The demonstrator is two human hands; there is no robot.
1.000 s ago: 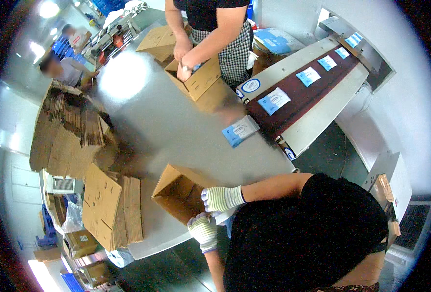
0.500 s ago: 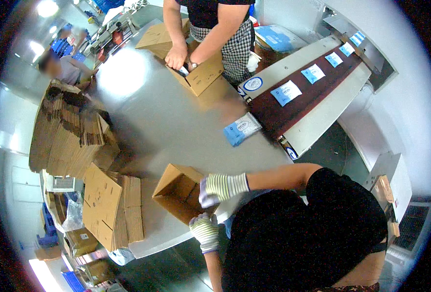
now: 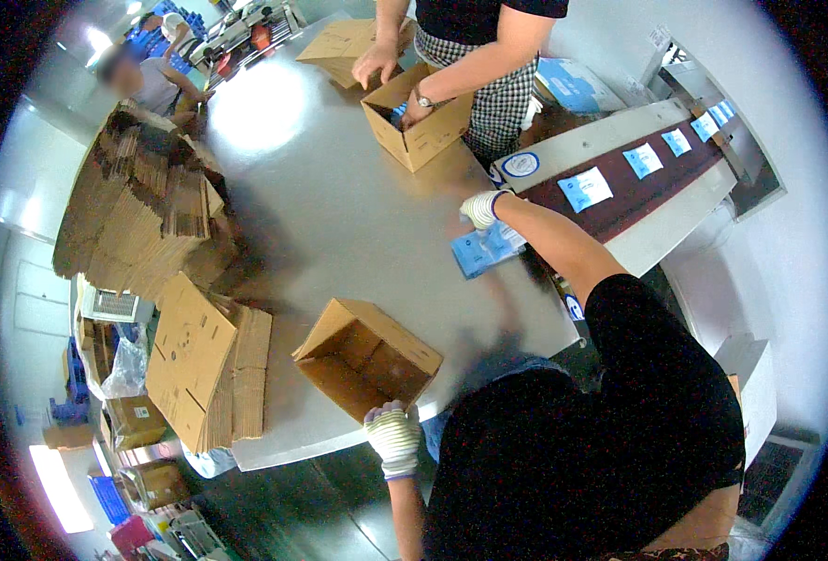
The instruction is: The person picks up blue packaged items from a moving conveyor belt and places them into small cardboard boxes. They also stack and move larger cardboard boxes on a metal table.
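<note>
An open cardboard box (image 3: pixel 381 327) stands on the table close in front of me, and its inside shows bare brown walls. My left hand (image 3: pixel 393 441), in a striped knit glove, is closed on the box's near rim. On the right, my right hand (image 3: pixel 481 209), gloved alike, reaches out to the table's right side. It is at the upper edge of some blue-and-white packets (image 3: pixel 479 254), which seem to overlap at the conveyor's end. Whether its fingers grip a packet cannot be made out.
A conveyor (image 3: pixel 624 196) carries several more packets from the right. Across the table, a co-worker's hands (image 3: pixel 417 110) are at another open box (image 3: pixel 423 140). Flattened cartons are stacked at the left (image 3: pixel 143 206) and the near left (image 3: pixel 199 365). Another person (image 3: pixel 157 84) is farther back.
My right hand has left the box and moved away and right to the packets. My left hand stays on the box's rim. The co-worker's hand has moved deeper into their box.
</note>
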